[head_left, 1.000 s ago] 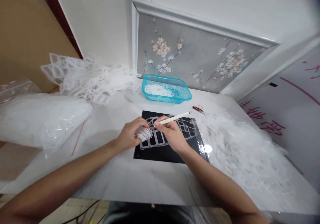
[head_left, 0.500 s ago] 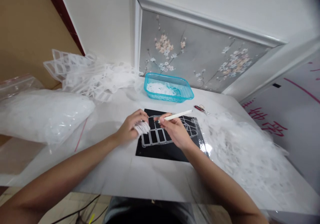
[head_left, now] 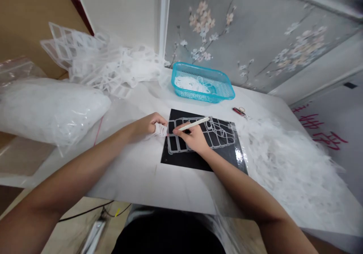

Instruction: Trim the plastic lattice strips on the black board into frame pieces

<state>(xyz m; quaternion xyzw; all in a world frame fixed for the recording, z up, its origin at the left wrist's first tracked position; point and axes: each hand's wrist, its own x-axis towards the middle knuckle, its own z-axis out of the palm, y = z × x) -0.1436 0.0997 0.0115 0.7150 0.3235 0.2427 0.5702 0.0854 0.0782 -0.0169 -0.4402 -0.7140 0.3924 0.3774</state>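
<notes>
The left hand point(head_left: 151, 124) was closed around a bundle of white strips point(head_left: 160, 130), pinching them between thumb and fingers at the left edge of a black board point(head_left: 193, 162). The right hand point(head_left: 194, 135) pinched a white pen point(head_left: 195, 123) with its fingers drawn together, the far end of the pen pointing up and to the right. Its lower end was mostly hidden by the fingers, near the board's left side — whether it touched anything I could not tell. Under the right hand lay a clear plastic frame point(head_left: 208, 137), flat on the board, with rows of boxy openings on the left and a tangle of thin loops toward the right. The board rested on a pale desk point(head_left: 124, 182), tilted slightly in view. Beyond it stood 1 blue basket point(head_left: 202, 95), holding a heap of white pieces point(head_left: 190, 84) in its left part. To the basket's right, nearer the person, lay a small red tool point(head_left: 239, 111), too small to make out. A big heap of clear plastic point(head_left: 286, 167) spread over the right side of the desk, just beside the board. On the left sat a stuffed clear bag point(head_left: 51, 114) — and behind it, a loose pile of white frames point(head_left: 110, 65) by the wall. A flower picture point(head_left: 227, 31) stood behind the basket.
</notes>
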